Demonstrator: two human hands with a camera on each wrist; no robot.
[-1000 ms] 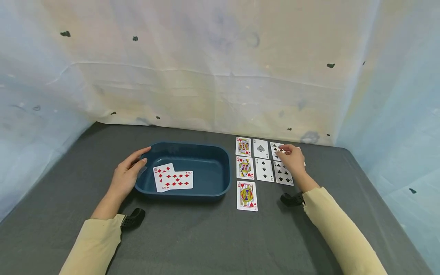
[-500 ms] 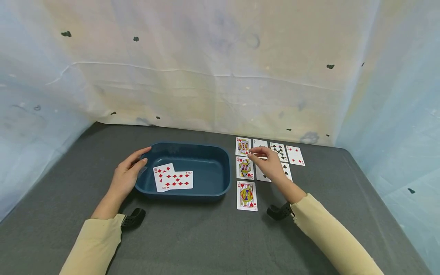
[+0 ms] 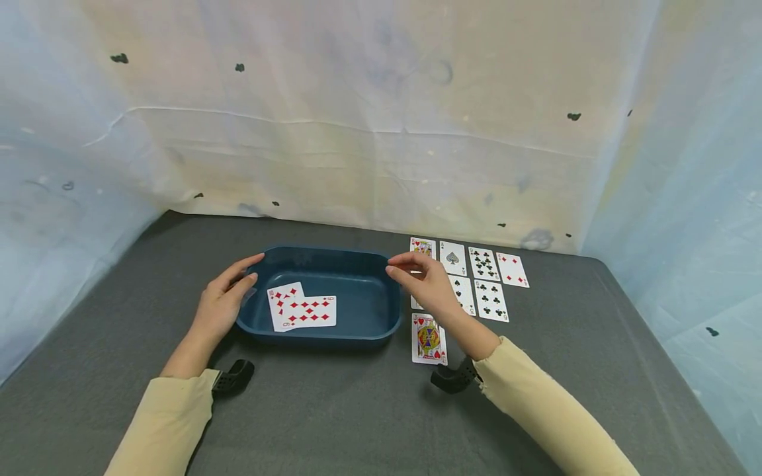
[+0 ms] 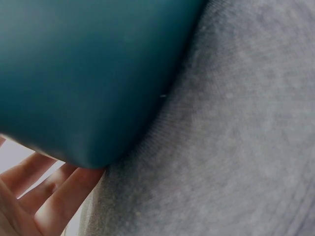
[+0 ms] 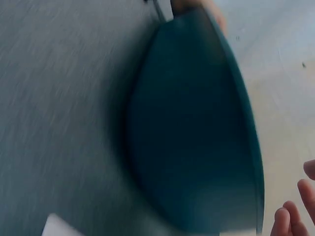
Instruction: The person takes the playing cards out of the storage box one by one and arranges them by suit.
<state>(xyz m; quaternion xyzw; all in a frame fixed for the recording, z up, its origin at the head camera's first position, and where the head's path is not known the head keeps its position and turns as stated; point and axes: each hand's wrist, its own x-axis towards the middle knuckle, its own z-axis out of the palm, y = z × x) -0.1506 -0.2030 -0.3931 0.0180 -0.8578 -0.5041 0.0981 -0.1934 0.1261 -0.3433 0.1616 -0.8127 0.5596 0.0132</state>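
Sheeting (image 3: pixel 369 132), pale and creased with dark specks, walls in a grey cloth-covered bench (image 3: pixel 357 410) that carries a blue tub (image 3: pixel 369 311) with two red cards (image 3: pixel 302 312) inside and rows of face-up playing cards (image 3: pixel 483 281) just right of it. The left hand (image 3: pixel 221 305) lies against the tub's left end, its grip loose with straight fingers. The right hand (image 3: pixel 425 283) hovers at the tub's right rim above the cards, fingers relaxed and holding nothing.
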